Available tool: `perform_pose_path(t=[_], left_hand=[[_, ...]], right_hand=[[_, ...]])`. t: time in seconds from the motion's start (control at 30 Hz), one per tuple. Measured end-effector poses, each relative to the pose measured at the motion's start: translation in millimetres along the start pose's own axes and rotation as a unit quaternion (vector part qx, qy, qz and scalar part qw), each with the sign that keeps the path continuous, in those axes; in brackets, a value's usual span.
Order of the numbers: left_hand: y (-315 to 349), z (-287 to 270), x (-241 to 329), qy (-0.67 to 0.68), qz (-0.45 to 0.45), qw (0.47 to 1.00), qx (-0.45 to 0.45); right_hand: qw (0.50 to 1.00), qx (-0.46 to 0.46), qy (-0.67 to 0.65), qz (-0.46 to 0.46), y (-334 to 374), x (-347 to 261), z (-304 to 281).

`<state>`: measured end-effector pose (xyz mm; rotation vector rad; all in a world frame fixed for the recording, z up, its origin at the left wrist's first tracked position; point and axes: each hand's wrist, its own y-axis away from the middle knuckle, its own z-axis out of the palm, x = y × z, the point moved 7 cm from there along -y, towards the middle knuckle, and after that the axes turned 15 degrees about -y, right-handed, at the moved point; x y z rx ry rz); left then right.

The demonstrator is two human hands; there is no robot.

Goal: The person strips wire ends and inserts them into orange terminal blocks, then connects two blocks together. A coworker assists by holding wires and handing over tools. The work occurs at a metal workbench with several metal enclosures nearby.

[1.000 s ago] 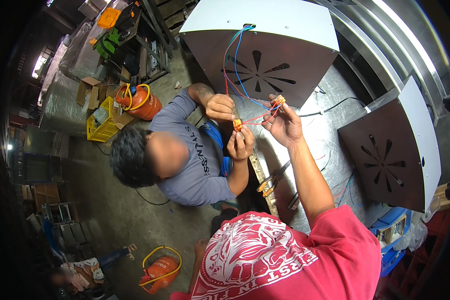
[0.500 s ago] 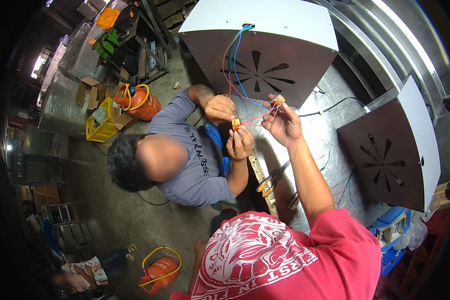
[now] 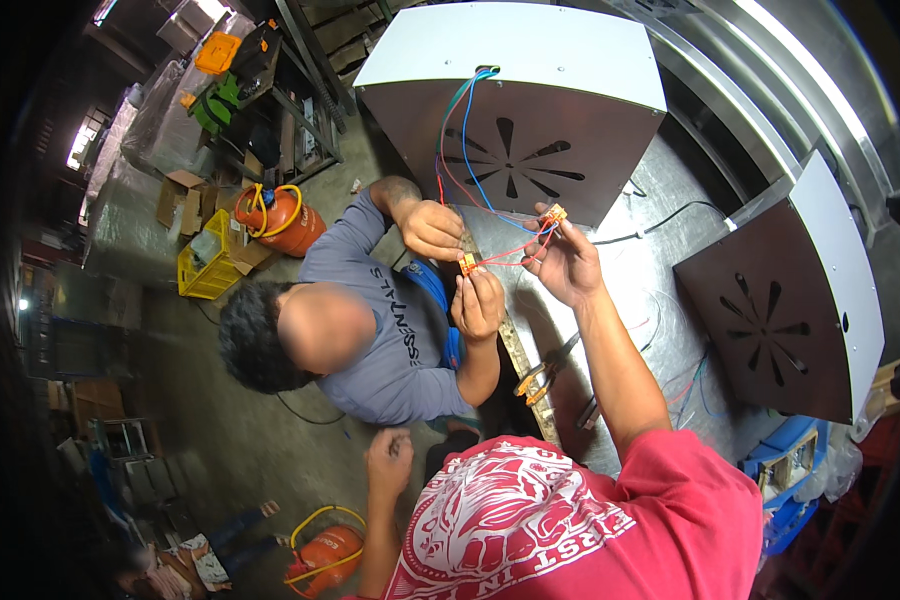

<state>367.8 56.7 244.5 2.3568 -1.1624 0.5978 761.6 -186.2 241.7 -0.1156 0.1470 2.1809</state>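
My right hand (image 3: 570, 265) is raised above the metal table, with its fingers pinching an orange wire connector (image 3: 555, 214). Red and blue wires (image 3: 523, 228) run into that connector. My left hand (image 3: 389, 458) hangs low beside my red shirt, fingers curled; whatever may be in it is too dark to make out. Across from me, a co-worker in a grey shirt grips a second orange wire connector (image 3: 467, 263) with both hands. Red wires link the two connectors. Other wires come out of a hole in the white-topped cabinet (image 3: 420, 115) with a dark vented panel.
Pliers with orange handles (image 3: 536, 382) lie at the edge of the metal table (image 3: 610, 395). A second vented cabinet (image 3: 760, 310) stands at the right, near a black cable (image 3: 660, 224). Orange gas cylinders (image 3: 295, 222) and a yellow crate (image 3: 202, 268) sit on the floor.
My left hand has come into view at the lower middle, beside my shirt. My right hand keeps its pinch on the connector. The co-worker's hands have shifted slightly downward with the other connector.
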Motion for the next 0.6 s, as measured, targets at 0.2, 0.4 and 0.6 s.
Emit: perform_pose_path(t=[0.2, 0.4, 0.6], left_hand=[[-96.5, -81.0, 250.4, -0.173, 0.371, 0.904, 0.122], [-174.3, -45.2, 343.1, -0.383, 0.456, 0.792, 0.13], [-241.6, -7.3, 340.5, -0.564, 0.415, 0.711, 0.068]], right_hand=[[0.999, -0.012, -0.033, 0.005, 0.4, 1.3, 0.0], [0.998, -0.01, -0.063, 0.01, 3.9, 1.4, -2.4], [0.997, -0.016, -0.072, 0.02, 2.9, -1.1, -7.4]])
